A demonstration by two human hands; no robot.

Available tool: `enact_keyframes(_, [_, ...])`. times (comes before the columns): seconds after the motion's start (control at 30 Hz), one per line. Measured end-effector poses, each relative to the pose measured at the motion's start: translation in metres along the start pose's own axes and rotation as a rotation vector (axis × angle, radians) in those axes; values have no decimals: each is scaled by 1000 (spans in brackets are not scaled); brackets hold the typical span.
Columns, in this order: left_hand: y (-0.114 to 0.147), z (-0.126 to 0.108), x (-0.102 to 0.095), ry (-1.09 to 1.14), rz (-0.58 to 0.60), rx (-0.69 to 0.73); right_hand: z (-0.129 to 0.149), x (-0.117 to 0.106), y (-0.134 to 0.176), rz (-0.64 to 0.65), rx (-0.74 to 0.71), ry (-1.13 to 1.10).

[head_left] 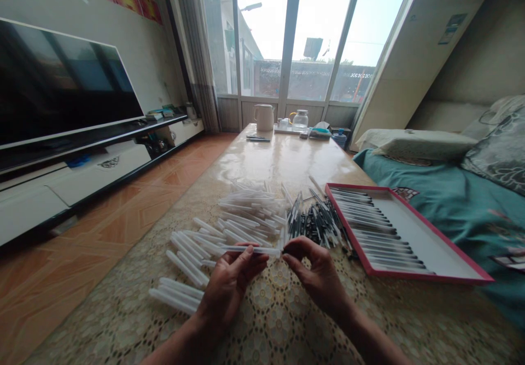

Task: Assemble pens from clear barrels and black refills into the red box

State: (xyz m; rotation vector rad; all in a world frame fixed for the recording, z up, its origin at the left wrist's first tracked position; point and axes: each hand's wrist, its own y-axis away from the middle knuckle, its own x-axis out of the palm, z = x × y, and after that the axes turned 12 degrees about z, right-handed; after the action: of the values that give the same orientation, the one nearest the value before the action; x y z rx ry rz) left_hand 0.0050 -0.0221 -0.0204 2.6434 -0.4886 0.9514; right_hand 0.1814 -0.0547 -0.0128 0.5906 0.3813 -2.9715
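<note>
My left hand is closed around a translucent white pen barrel, held level above the table. At the barrel's right end, the thumb and forefinger of my right hand pinch a small black piece, mostly hidden by the fingertips. Loose white pen barrels lie heaped beyond and left of my left hand. Past my right hand is a pile of dark pen refills, many with black ends. A shallow pink-rimmed box to the right holds a row of black-ended pens.
A patterned cover lies over the long table. At its far end stand a beige jug, a glass pitcher and a tissue pack. A bed with a teal cover is on the right; a TV cabinet on the left.
</note>
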Motion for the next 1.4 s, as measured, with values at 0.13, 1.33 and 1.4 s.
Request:
enact_keyframes(0.13, [0, 1, 1, -5, 4, -13, 0, 2, 1, 12, 0, 16])
enact_keyframes(1.33, [3, 0, 3, -21, 41, -39, -8, 2, 5, 115, -21, 385])
enact_keyframes(1.4, [2, 1, 1, -16, 29, -30, -6, 1, 5, 129, 0, 339])
